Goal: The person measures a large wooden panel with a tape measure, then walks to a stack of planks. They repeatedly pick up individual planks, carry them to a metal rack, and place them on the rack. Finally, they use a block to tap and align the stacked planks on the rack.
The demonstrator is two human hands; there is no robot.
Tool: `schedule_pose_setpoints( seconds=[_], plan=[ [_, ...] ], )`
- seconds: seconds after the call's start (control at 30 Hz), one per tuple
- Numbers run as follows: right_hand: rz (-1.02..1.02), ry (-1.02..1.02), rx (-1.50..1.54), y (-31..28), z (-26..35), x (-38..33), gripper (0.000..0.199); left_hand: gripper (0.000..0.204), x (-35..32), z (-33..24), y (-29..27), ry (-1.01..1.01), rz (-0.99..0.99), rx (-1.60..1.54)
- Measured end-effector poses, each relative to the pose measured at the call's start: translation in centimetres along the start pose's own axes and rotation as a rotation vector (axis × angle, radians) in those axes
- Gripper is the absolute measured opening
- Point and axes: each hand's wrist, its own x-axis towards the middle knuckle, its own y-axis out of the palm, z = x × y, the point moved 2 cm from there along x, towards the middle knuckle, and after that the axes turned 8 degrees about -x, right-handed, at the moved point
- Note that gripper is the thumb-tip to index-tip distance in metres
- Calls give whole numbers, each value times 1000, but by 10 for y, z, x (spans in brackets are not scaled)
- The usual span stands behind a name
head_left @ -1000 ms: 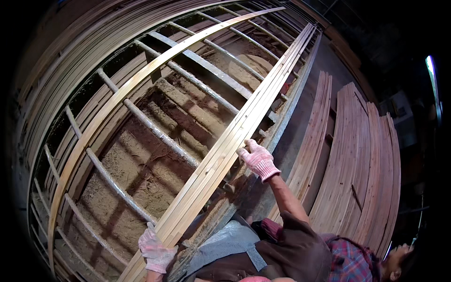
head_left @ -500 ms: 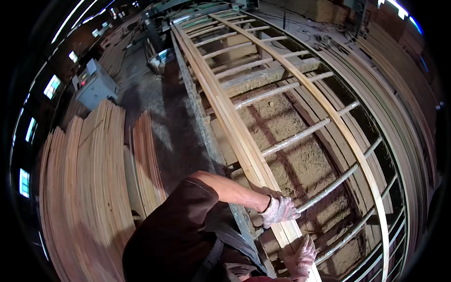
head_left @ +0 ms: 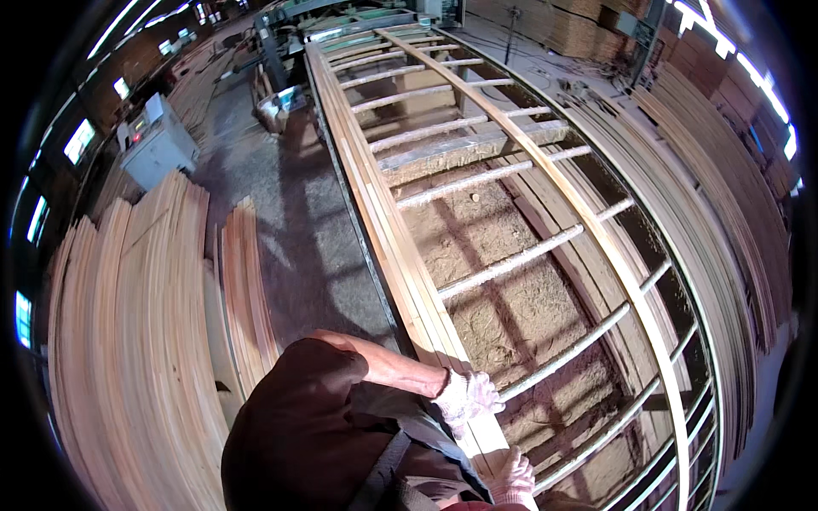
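Long, pale, straight wooden strips lay side by side along the rollers. The gloved left hand curled over them; the right hand, beside their edge, showed no clear grip.

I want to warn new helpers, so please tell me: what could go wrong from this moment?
The left hand in a pale fabric glove is close to a round grey metal bar, so it might get pinched between this bar and the long pale wooden strips. The strips lie side by side with no visible tie, so they could slide apart.
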Motion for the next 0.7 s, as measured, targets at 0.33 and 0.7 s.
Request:
schedule_pose_setpoints(
  seconds=[0.33,0.7],
  plan=[
    [322,-213,532,-49,-12,38,78,102,19,18,50,-36,-337,-30],
    [322,-140,353,-45,-51,82,79,135,-9,22,17,78,-206,397]
  ],
)
